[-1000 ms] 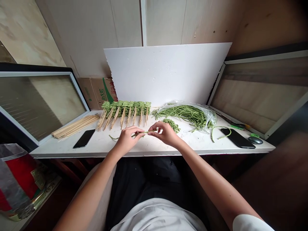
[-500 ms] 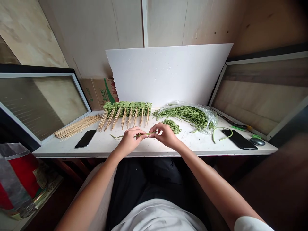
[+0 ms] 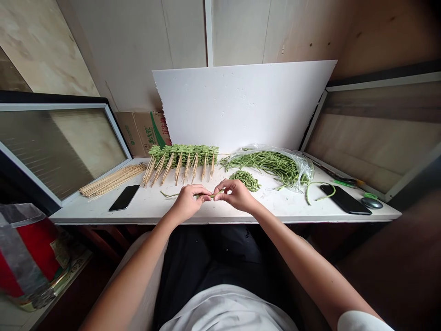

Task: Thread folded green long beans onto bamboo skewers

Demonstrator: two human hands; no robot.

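Between my two hands runs a long green bean (image 3: 169, 195), its thin tail sticking out to the left above the table. My left hand (image 3: 191, 199) is closed around it, thumb and fingers pinching. Close beside, my right hand (image 3: 234, 195) pinches the bean's right end; the fingers hide most of that end. Just behind my right hand lies a pile of short cut bean pieces (image 3: 245, 180). Farther back, a clear plastic bag (image 3: 303, 170) holds many whole long beans (image 3: 272, 163). Skewers threaded with bean pieces (image 3: 186, 154) are stacked at the back left, sticks pointing forward.
Bare bamboo skewers (image 3: 112, 180) lie on the white table (image 3: 144, 207) at left, near a phone (image 3: 124, 198). At right are a second phone (image 3: 346, 200), a loose bean (image 3: 308, 195) and a grey mouse-like object (image 3: 372, 202). A white foam board (image 3: 244, 105) stands behind.
My right fingertips have shifted slightly, and less of the bean shows at its right end. The whole view has drifted a little; both hands still pinch the bean.
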